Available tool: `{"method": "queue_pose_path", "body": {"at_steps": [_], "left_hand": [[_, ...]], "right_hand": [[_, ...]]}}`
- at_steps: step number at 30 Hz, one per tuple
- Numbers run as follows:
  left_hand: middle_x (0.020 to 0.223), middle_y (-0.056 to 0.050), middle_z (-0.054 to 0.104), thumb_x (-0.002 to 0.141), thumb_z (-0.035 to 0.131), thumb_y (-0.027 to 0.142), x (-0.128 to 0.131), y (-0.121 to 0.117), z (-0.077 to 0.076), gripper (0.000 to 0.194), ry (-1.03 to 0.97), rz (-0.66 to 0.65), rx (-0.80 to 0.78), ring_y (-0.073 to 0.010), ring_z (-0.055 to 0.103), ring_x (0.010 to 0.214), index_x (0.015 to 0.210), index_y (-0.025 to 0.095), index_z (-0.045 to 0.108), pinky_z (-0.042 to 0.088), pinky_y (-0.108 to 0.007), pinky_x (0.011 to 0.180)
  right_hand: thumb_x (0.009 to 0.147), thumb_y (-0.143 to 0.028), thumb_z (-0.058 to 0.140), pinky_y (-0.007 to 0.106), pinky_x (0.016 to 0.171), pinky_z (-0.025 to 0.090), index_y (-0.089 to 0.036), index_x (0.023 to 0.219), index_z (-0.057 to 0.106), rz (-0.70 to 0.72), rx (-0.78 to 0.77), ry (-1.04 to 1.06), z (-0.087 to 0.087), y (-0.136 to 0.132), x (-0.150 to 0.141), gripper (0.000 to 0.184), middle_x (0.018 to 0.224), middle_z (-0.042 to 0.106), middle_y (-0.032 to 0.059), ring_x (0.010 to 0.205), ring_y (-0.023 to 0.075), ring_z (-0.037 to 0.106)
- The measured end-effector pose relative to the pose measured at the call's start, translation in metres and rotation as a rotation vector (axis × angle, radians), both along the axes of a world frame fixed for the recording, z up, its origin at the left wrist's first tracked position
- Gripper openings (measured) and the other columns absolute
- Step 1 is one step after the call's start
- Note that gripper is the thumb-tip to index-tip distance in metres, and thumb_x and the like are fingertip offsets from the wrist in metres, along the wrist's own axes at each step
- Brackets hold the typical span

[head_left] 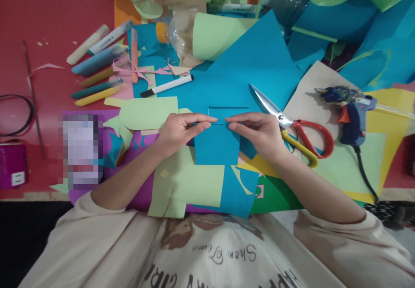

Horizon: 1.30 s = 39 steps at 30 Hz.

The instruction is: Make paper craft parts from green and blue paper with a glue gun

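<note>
The strip (221, 123) is blue, the scissor handles (297, 126) red and yellow, the marker (171, 84) white and black.

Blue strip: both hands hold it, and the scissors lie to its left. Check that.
Wrong side: the head view shows the scissors lying to the right of the blue strip. The left hand and right hand do both hold it.

I see room for a low pass over the flat blue sheet (246, 59); one loose blue stick (228, 106) lies there. Near side barred: left hand (178, 130), right hand (261, 134), pinched stick (221, 123) between them. Far limit: lying bottle (217, 37); left: black-capped marker (171, 85); right: scissors (281, 120), then glue gun (355, 126). Red tabletop (53, 91), just left of the loose markers (97, 61), also passable.
</note>
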<state>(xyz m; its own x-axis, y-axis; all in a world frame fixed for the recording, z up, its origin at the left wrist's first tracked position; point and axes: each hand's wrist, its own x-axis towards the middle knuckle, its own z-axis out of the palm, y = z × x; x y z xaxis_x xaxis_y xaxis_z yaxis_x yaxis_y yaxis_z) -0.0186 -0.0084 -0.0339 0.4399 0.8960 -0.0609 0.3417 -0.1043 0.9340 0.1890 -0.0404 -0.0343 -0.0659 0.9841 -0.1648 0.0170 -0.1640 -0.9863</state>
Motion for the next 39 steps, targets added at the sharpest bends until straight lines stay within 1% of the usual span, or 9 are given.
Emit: {"method": "queue_pose_path", "body": {"at_steps": [6, 9, 12, 17, 23, 27, 30, 33, 39], "left_hand": [[0.086, -0.004, 0.077, 0.082, 0.066, 0.043, -0.0002, -0.0013, -0.0017, 0.026, -0.030, 0.008, 0.010, -0.0109, 0.063, 0.061, 0.095, 0.024, 0.078, 0.043, -0.019, 0.051], [0.086, -0.003, 0.077, 0.081, 0.067, 0.039, 0.0003, -0.0017, -0.0009, 0.023, -0.045, 0.009, 0.009, -0.0107, 0.064, 0.063, 0.095, 0.024, 0.078, 0.045, -0.018, 0.052], [0.089, -0.004, 0.077, 0.081, 0.067, 0.038, 0.0010, -0.0019, 0.0010, 0.024, -0.026, 0.013, -0.019, -0.0111, 0.064, 0.065, 0.096, 0.022, 0.078, 0.046, -0.018, 0.052], [0.092, -0.004, 0.077, 0.080, 0.069, 0.037, 0.0016, -0.0012, 0.0025, 0.025, -0.053, 0.005, -0.046, -0.0125, 0.067, 0.073, 0.097, 0.021, 0.077, 0.050, -0.017, 0.058], [0.084, -0.004, 0.076, 0.078, 0.070, 0.034, 0.0024, 0.0004, 0.0025, 0.019, -0.055, 0.034, -0.045, -0.0111, 0.066, 0.067, 0.085, 0.017, 0.076, 0.050, -0.017, 0.058], [0.073, -0.003, 0.074, 0.078, 0.070, 0.036, 0.0032, 0.0011, 0.0042, 0.021, -0.036, 0.072, -0.025, -0.0098, 0.062, 0.060, 0.079, 0.016, 0.075, 0.046, -0.017, 0.054], [0.069, -0.002, 0.072, 0.078, 0.070, 0.037, 0.0031, 0.0015, 0.0048, 0.022, -0.023, 0.080, -0.017, -0.0080, 0.057, 0.055, 0.077, 0.016, 0.075, 0.042, -0.017, 0.050], [0.066, -0.002, 0.071, 0.078, 0.069, 0.039, 0.0026, 0.0020, 0.0039, 0.024, -0.015, 0.081, -0.008, -0.0070, 0.053, 0.052, 0.076, 0.016, 0.076, 0.039, -0.017, 0.047], [0.070, -0.002, 0.073, 0.079, 0.067, 0.043, 0.0016, 0.0013, 0.0015, 0.028, -0.004, 0.083, 0.025, -0.0086, 0.057, 0.056, 0.077, 0.017, 0.076, 0.043, -0.018, 0.051]], "right_hand": [[0.069, -0.024, 0.077, 0.020, 0.042, 0.044, -0.024, 0.076, 0.079, -0.008, 0.025, 0.025, 0.0007, 0.0008, -0.0006, 0.007, 0.065, 0.072, 0.0001, 0.049, 0.0082, 0.055], [0.071, -0.023, 0.076, 0.020, 0.042, 0.045, -0.023, 0.077, 0.079, -0.003, 0.057, 0.005, 0.0016, 0.0006, -0.0005, 0.007, 0.066, 0.073, 0.0004, 0.050, 0.0084, 0.057], [0.072, -0.020, 0.074, 0.020, 0.042, 0.045, -0.021, 0.078, 0.078, -0.002, 0.088, -0.022, 0.0025, 0.0000, -0.0006, 0.007, 0.068, 0.073, 0.0009, 0.050, 0.0081, 0.057], [0.071, -0.017, 0.072, 0.022, 0.048, 0.051, -0.020, 0.076, 0.077, -0.018, 0.119, -0.047, 0.0038, -0.0004, -0.0011, 0.007, 0.073, 0.075, 0.0023, 0.057, 0.0110, 0.064], [0.069, -0.013, 0.073, 0.021, 0.051, 0.054, -0.021, 0.075, 0.077, -0.039, 0.132, -0.028, 0.0051, -0.0003, -0.0025, 0.011, 0.073, 0.076, 0.0015, 0.059, 0.0111, 0.066], [0.068, -0.014, 0.073, 0.021, 0.051, 0.055, -0.021, 0.075, 0.077, -0.047, 0.111, -0.025, 0.0050, -0.0007, -0.0029, 0.011, 0.073, 0.076, 0.0013, 0.061, 0.0119, 0.068], [0.070, -0.019, 0.074, 0.021, 0.049, 0.054, -0.020, 0.077, 0.077, -0.038, 0.092, -0.060, 0.0044, -0.0014, -0.0023, 0.008, 0.072, 0.075, 0.0018, 0.059, 0.0122, 0.067], [0.071, -0.023, 0.074, 0.021, 0.043, 0.049, -0.020, 0.078, 0.077, -0.031, 0.070, -0.093, 0.0036, -0.0023, -0.0013, 0.008, 0.069, 0.074, 0.0020, 0.053, 0.0109, 0.062], [0.072, -0.027, 0.074, 0.022, 0.044, 0.046, -0.021, 0.078, 0.077, -0.043, 0.054, -0.097, 0.0027, -0.0026, -0.0008, 0.009, 0.066, 0.072, 0.0017, 0.053, 0.0113, 0.060]]}}
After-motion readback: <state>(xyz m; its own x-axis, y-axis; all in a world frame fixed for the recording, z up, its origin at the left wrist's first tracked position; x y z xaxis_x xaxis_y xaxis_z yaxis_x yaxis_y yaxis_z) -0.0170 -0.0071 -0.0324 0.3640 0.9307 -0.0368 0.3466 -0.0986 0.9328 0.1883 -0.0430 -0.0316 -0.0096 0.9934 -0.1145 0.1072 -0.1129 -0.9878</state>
